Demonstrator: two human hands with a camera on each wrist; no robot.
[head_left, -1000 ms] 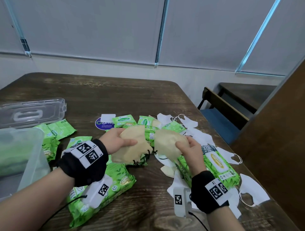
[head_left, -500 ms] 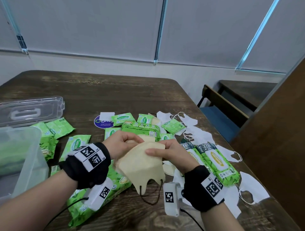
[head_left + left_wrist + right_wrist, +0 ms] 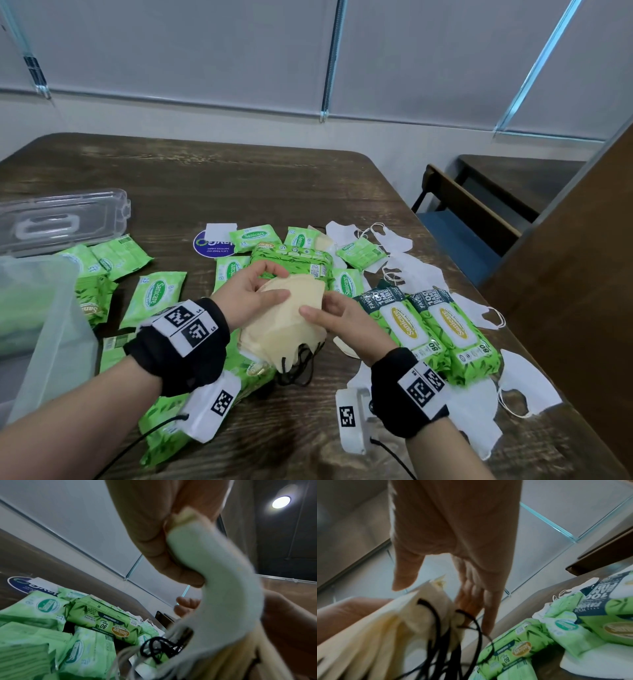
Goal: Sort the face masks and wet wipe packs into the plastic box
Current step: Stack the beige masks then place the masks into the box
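Note:
A stack of beige face masks [image 3: 291, 329] with black ear loops hangs just above the table. My left hand [image 3: 274, 284] pinches its top edge between thumb and fingers, plainly shown in the left wrist view [image 3: 171, 547] on the beige masks [image 3: 214, 574]. My right hand [image 3: 325, 308] touches the stack's right edge with straight fingers; in the right wrist view the right hand [image 3: 447, 601] lies loose around the beige masks [image 3: 376, 635]. The plastic box [image 3: 58, 308] stands at the left. Large wet wipe packs [image 3: 445, 329] and small wet wipe packs [image 3: 156, 294] lie scattered, with white masks [image 3: 527, 380] to the right.
The box's clear lid [image 3: 61, 219] lies behind it. A large pack [image 3: 171, 421] sits under my left wrist, another [image 3: 294, 260] just behind my hands. A round blue sticker [image 3: 212, 245] is on the table. A chair [image 3: 462, 212] and wooden panel [image 3: 582, 274] stand at the right.
A second ago each hand held its own beige mask, apart. The hands came together and the masks now form one stack, held by the left hand; the right hand's grip has loosened.

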